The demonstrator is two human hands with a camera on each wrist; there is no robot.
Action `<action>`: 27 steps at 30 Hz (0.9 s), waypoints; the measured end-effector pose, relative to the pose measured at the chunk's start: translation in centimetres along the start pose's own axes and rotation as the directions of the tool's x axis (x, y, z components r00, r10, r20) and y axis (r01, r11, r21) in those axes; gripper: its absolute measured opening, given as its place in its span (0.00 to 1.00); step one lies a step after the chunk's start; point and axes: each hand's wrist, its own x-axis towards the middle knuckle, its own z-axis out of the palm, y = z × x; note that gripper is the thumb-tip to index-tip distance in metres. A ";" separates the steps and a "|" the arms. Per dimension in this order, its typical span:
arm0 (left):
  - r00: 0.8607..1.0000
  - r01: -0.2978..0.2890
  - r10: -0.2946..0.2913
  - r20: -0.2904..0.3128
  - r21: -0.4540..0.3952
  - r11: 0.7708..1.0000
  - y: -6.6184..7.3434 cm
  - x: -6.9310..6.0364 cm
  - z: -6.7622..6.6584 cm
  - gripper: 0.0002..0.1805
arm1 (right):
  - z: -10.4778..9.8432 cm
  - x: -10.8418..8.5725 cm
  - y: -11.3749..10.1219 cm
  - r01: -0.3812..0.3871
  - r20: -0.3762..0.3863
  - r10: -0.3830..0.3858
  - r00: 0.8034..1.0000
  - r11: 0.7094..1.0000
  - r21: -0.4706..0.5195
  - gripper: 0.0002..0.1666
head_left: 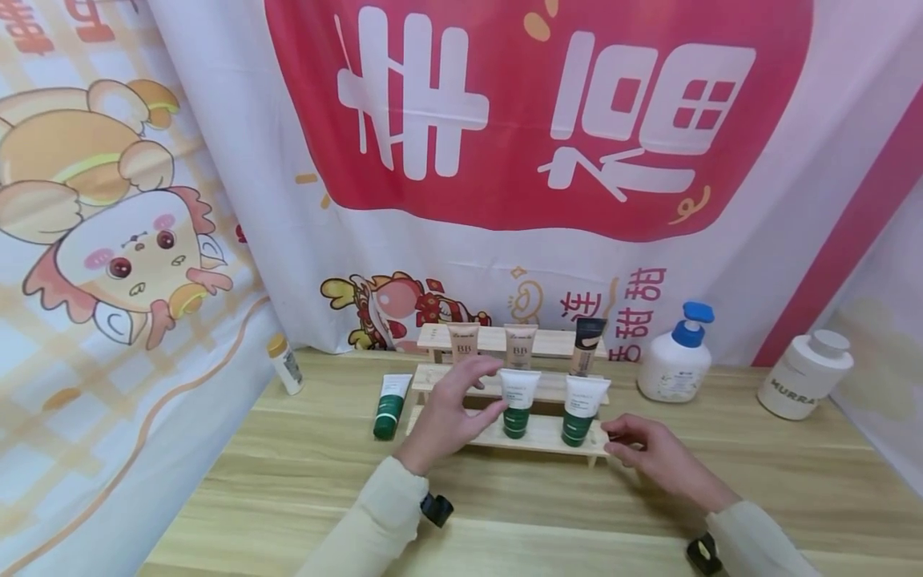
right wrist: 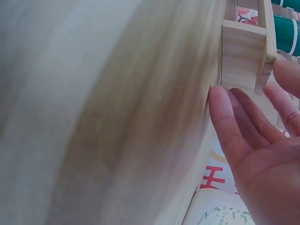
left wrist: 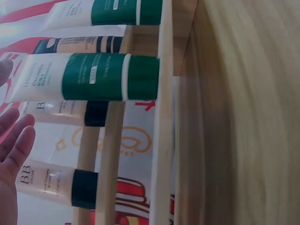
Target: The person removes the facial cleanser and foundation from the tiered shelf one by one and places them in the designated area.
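Observation:
A three-step wooden rack stands on the table. Two white and green squeeze tubes stand upright on its lowest step, a middle one and a right one. My left hand is beside the middle tube, thumb and fingers parted; in the left wrist view its fingertips are apart from that tube. At the rack's right end is my right hand, fingers loosely extended. In the right wrist view, its thumb appears to touch the step's corner.
Two beige BB tubes and a black-topped tube stand higher on the rack. Another green-white tube lies left of it. A small yellow-capped bottle, a blue-topped pump bottle and a white jar stand around.

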 end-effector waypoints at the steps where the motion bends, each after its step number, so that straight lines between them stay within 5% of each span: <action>1: 1.000 0.000 0.000 -0.005 -0.002 1.000 -0.1 0.0 0.3 0.28 | 0.0 0.0 0.0 0.003 -0.001 -0.003 1.000 1.000 0.002 0.16; 16: 0.997 0.009 -0.006 -0.074 0.040 0.999 -1.0 -0.4 2.7 0.25 | 0.0 0.0 -0.2 -0.013 0.009 0.013 1.000 0.999 0.039 0.17; 27: 0.996 0.076 -0.075 -0.055 0.015 0.997 -0.3 -0.5 2.2 0.22 | 0.0 -0.1 -0.3 -0.029 0.013 0.028 1.000 0.999 0.029 0.17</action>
